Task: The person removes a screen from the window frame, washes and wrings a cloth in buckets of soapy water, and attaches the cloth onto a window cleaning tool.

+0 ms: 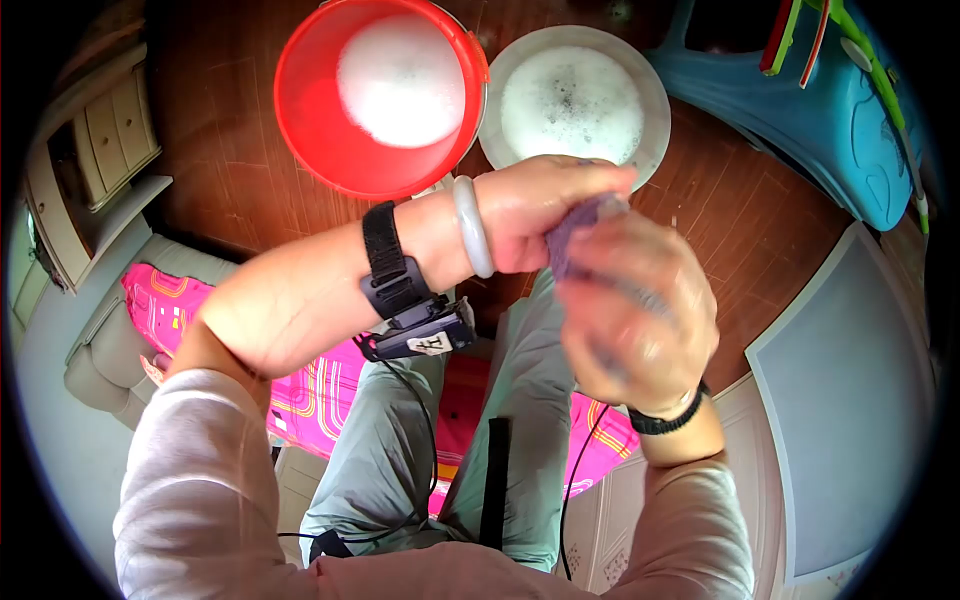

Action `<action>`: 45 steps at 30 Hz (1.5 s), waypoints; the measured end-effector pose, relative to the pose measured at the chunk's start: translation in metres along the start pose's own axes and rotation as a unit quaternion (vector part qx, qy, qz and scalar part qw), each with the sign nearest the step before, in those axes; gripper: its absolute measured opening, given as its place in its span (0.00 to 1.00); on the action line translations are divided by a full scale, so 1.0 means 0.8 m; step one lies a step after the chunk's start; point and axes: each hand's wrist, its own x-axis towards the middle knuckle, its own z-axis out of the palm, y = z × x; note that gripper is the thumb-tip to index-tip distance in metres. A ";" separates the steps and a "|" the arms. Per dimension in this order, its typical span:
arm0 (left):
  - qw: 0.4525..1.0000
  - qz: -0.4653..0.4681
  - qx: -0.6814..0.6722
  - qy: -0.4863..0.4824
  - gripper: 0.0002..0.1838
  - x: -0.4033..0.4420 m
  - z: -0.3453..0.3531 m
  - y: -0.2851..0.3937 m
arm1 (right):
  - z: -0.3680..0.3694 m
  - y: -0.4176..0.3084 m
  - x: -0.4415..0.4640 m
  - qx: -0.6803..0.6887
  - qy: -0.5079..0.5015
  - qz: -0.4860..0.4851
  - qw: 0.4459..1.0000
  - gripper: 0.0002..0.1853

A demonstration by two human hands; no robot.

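Note:
A small bunched purple cloth (572, 235) is squeezed between my two hands, in front of my body and just this side of the basin. My left hand (545, 200) reaches in from the left and is closed on the cloth's left side, thumb along the top. From the right, my right hand (645, 310) wraps its fingers around the other side; motion blurs them. Both hands look wet. Most of the cloth is hidden by the fingers. Beyond the hands, a pale basin (655, 105) holds foamy water, and a red bucket (305, 115) beside it holds white suds.
A blue plastic piece of furniture (820, 130) stands at the right. Below it is a grey panel (850, 400). Pink patterned fabric (320, 395) lies under my legs. Wooden cabinets (105, 150) stand at the left on the brown floor (215, 150). A black cable (425, 400) hangs from my left wrist.

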 end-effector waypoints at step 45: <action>0.666 -0.062 0.731 0.137 0.15 0.098 -0.041 -0.038 | 0.115 0.056 -0.081 -0.112 -0.475 -0.218 0.845 0.07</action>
